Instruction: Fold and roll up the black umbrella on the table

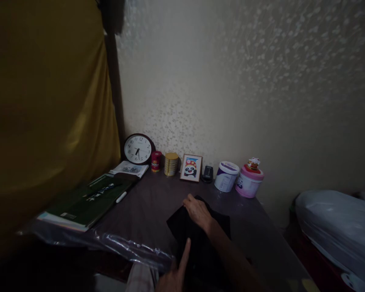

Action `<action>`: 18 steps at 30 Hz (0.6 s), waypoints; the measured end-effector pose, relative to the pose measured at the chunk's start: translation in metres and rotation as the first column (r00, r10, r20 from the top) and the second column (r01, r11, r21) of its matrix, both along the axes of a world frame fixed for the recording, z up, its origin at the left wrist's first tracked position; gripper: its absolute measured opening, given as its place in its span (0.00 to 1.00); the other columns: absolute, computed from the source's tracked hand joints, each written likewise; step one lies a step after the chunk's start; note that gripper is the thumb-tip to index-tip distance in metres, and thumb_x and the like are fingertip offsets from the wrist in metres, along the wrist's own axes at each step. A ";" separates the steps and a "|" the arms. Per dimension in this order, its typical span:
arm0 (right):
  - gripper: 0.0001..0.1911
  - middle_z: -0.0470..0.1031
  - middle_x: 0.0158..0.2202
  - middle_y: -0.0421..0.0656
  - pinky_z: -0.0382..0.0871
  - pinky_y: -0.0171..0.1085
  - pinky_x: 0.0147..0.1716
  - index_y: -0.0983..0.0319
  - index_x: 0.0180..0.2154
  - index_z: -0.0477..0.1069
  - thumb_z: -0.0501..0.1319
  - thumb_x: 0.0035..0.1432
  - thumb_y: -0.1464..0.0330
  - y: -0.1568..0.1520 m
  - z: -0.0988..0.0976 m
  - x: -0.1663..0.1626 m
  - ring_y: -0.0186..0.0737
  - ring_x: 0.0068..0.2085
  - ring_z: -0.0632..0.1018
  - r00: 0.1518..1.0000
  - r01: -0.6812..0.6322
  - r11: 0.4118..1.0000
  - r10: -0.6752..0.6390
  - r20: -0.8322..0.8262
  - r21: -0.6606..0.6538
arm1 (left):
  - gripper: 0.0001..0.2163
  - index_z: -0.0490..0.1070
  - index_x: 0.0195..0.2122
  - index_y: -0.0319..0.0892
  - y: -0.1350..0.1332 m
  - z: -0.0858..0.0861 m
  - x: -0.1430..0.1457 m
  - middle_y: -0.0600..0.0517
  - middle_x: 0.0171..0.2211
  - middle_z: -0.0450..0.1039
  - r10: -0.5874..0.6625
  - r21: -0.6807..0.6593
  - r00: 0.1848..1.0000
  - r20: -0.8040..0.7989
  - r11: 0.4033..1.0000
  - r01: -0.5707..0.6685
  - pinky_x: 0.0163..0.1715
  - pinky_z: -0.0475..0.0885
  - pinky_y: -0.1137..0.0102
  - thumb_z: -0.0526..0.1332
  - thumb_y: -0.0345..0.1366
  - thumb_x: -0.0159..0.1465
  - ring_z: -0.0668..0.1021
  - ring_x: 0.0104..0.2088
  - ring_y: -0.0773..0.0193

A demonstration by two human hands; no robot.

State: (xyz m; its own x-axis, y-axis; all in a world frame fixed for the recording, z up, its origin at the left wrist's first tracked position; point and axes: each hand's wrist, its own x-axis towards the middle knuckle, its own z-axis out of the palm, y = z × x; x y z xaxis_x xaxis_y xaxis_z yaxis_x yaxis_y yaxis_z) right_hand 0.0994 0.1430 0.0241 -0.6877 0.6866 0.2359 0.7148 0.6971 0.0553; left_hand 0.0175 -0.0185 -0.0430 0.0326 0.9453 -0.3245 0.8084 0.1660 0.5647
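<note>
On the table (140,211) (dark-topped) lie black cloth (198,240) and a book (79,202)

The black cloth (197,243) looks matt, the plastic sheet (127,246) glossy, the yellow curtain (54,101) softly shiny.

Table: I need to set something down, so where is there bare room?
Bare: between the green book and black cloth; also right of the cloth, in front of the pink tin. Crowded: the back row, clock to tin, and the cloth, with the right hand and left hand over it.
</note>
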 end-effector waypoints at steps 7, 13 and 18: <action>0.12 0.70 0.37 0.42 0.65 0.32 0.32 0.58 0.38 0.68 0.47 0.62 0.71 -0.006 -0.019 0.004 0.35 0.35 0.74 0.997 -0.029 0.999 0.030 -0.076 0.019 | 0.32 0.31 0.61 0.51 0.006 0.015 0.003 0.39 0.45 0.72 -0.149 -0.035 0.975 -0.165 0.989 0.145 0.39 0.68 0.60 0.47 0.29 0.60 0.76 0.43 0.50; 0.13 0.74 0.36 0.41 0.67 0.36 0.43 0.57 0.39 0.69 0.46 0.62 0.71 -0.050 -0.035 0.026 0.36 0.39 0.74 0.930 -0.142 0.990 0.133 -0.343 0.000 | 0.32 0.32 0.62 0.44 0.007 0.019 0.000 0.41 0.42 0.74 -0.174 -0.045 0.966 -0.189 0.985 0.168 0.38 0.71 0.60 0.46 0.28 0.59 0.78 0.40 0.53; 0.14 0.74 0.45 0.41 0.61 0.44 0.53 0.57 0.45 0.67 0.49 0.61 0.70 -0.078 -0.058 0.046 0.38 0.49 0.71 0.912 -0.198 0.979 0.167 -0.375 -0.045 | 0.31 0.36 0.62 0.49 0.016 -0.001 0.006 0.41 0.46 0.72 -0.181 -0.100 0.957 -0.226 0.982 0.162 0.40 0.70 0.58 0.46 0.26 0.59 0.77 0.42 0.51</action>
State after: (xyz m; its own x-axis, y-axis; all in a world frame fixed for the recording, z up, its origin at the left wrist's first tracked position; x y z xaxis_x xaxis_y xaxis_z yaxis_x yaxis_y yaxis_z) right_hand 0.1455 0.0648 -0.0337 -0.6783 0.5848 0.4449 0.5340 0.8082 -0.2482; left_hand 0.0235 -0.0027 -0.0437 0.1063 0.9028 -0.4166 0.9361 0.0503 0.3480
